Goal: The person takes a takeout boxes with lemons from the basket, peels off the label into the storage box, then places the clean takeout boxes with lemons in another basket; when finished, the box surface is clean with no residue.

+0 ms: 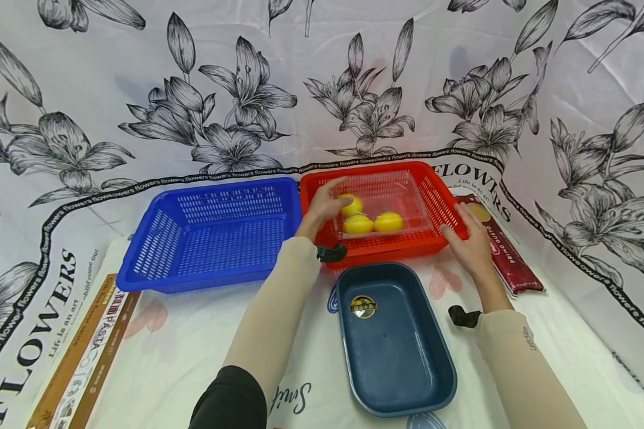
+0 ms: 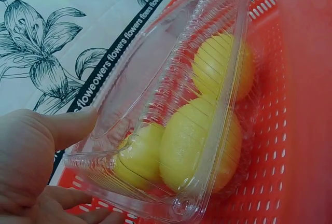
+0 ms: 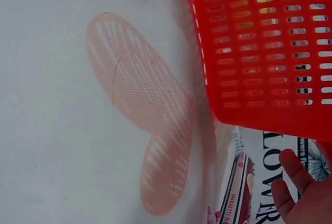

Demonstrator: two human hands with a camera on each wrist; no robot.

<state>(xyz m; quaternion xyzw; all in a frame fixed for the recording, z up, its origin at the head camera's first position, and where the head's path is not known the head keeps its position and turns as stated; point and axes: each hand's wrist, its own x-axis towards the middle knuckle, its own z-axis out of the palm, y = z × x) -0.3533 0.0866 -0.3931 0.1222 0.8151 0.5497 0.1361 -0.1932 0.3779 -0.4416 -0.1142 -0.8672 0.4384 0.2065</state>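
A clear plastic box (image 1: pixel 397 196) with three lemons (image 2: pixel 187 141) in it lies tilted inside the red basket (image 1: pixel 429 241). My left hand (image 1: pixel 326 205) grips its left end; in the left wrist view the thumb lies on the upper edge and the fingers pass under the box (image 2: pixel 119 115). At the basket's right end, my right hand (image 1: pixel 469 244) has its fingers spread beside the rim. In the right wrist view that hand (image 3: pixel 311 198) shows fingertips near the basket corner (image 3: pixel 223 115), holding nothing; contact with the rim is unclear.
A blue basket (image 1: pixel 161 277) stands left of the red one. The dark blue tray (image 1: pixel 392 357) sits in front, between my forearms. To the right lies a red spaghetti pack (image 1: pixel 507 256); a long pasta box (image 1: pixel 86 363) lies at left. Patterned cloth (image 1: pixel 236 101) hangs behind.
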